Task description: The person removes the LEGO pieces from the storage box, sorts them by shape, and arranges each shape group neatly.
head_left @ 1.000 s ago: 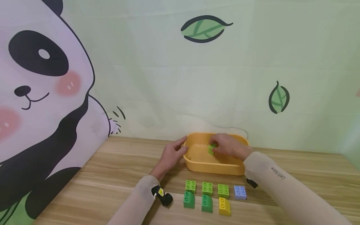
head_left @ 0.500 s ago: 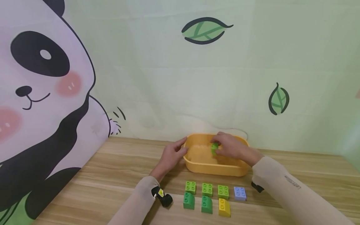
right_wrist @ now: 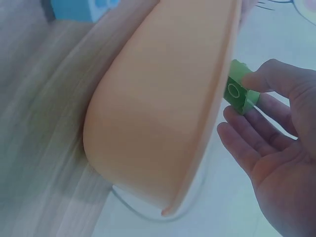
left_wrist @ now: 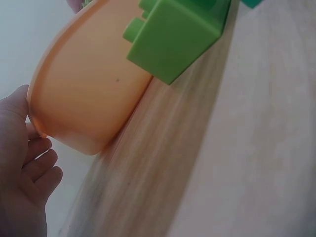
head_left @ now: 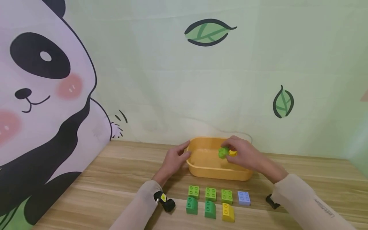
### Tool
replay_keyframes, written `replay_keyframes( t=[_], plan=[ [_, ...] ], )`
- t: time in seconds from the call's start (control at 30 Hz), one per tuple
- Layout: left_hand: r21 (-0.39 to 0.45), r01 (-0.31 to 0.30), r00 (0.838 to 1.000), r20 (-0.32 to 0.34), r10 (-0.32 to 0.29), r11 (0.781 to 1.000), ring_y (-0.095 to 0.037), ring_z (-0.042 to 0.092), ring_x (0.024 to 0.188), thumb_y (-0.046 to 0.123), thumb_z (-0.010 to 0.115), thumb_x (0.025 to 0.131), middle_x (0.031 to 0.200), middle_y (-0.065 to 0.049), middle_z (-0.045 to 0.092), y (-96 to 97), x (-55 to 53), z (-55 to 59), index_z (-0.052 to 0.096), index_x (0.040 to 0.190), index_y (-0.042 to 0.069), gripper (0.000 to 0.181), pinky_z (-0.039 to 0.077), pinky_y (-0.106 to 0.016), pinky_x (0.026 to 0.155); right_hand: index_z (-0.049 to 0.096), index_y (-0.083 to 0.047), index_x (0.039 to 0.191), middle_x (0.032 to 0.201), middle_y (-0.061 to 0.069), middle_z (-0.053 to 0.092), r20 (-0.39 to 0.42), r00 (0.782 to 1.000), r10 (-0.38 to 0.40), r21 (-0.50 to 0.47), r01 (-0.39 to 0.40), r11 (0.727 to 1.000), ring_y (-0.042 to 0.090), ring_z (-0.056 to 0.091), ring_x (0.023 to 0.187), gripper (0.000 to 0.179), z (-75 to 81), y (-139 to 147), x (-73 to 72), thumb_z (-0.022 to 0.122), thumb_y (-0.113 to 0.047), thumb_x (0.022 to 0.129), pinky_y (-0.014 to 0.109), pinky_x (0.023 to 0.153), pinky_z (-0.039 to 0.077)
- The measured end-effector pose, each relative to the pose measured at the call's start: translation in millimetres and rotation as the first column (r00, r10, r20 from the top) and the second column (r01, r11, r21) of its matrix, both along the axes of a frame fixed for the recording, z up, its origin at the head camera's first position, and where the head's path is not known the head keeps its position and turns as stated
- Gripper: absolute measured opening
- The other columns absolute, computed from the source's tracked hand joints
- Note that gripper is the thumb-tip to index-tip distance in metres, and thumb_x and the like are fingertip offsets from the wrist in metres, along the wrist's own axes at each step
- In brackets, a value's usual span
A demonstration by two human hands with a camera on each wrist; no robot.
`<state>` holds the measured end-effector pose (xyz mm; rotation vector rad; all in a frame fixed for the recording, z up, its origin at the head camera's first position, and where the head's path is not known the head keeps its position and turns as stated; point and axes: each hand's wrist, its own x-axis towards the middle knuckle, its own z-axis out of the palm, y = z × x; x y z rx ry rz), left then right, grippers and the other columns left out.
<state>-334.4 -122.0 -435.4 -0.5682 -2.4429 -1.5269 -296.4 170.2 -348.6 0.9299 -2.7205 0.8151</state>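
Note:
An orange plastic tub [head_left: 218,172] stands near the back of the table. At its left end my left hand [head_left: 175,159] holds the rim, also seen in the left wrist view, where the hand [left_wrist: 24,163] reaches the tub's edge. My right hand [head_left: 242,153] pinches a light green toy building brick [head_left: 223,152] over the tub. In the right wrist view this brick [right_wrist: 238,91] sits between thumb and fingers, just past the rim. A yellow brick [head_left: 233,153] shows inside the tub, partly hidden by the right hand.
In front of the tub, bricks lie in two rows. The back row has light green bricks [head_left: 210,194] and a blue one [head_left: 243,198]. Dark green sloped bricks [head_left: 192,205] and a yellow sloped brick [head_left: 228,212] form the front row. A panda-print cloth [head_left: 161,80] hangs behind.
My right hand has raised the light green brick and drawn it slightly to the right, uncovering a yellow brick in the tub. The left hand has stayed at the rim.

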Motion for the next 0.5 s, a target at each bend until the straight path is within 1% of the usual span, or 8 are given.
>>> replay_keyframes(
  t=[0.13,0.37,0.5],
  plan=[
    [0.004,-0.001,1.0,0.002,0.001,1.0,-0.035,0.054,0.14,0.018,0.062,0.103,0.154,-0.012,0.056,0.0,0.2,0.3,0.058,0.151,0.003,0.051,0.047,-0.05,0.114,0.068,0.002,0.119,0.111,0.008,0.068,0.005,1.0,-0.002,-0.029,0.002,1.0,0.029,0.066,0.101,0.031,1.0,5.6,11.7,0.077,0.004,0.089,0.05,0.093,0.061],
    [0.02,0.005,1.0,-0.008,-0.005,1.0,-0.036,0.054,0.14,0.018,0.062,0.103,0.154,-0.013,0.056,-0.4,-0.1,-0.3,0.058,0.15,0.002,0.051,0.046,-0.051,0.114,0.067,0.0,0.122,0.116,0.008,0.069,0.015,1.0,-0.003,-0.081,0.005,0.997,0.03,0.068,0.105,0.033,-1.1,16.8,32.8,0.077,0.001,0.09,0.053,0.093,0.061],
    [0.021,0.01,1.0,-0.011,-0.01,1.0,-0.036,0.054,0.14,0.018,0.062,0.103,0.154,-0.013,0.056,-0.6,-1.1,-1.3,0.058,0.15,0.001,0.051,0.047,-0.051,0.114,0.067,-0.001,0.121,0.116,0.008,0.07,0.019,1.0,-0.008,-0.099,0.01,0.995,0.03,0.07,0.107,0.033,-4.5,22.8,42.4,0.079,0.0,0.09,0.049,0.093,0.061]
  ],
)
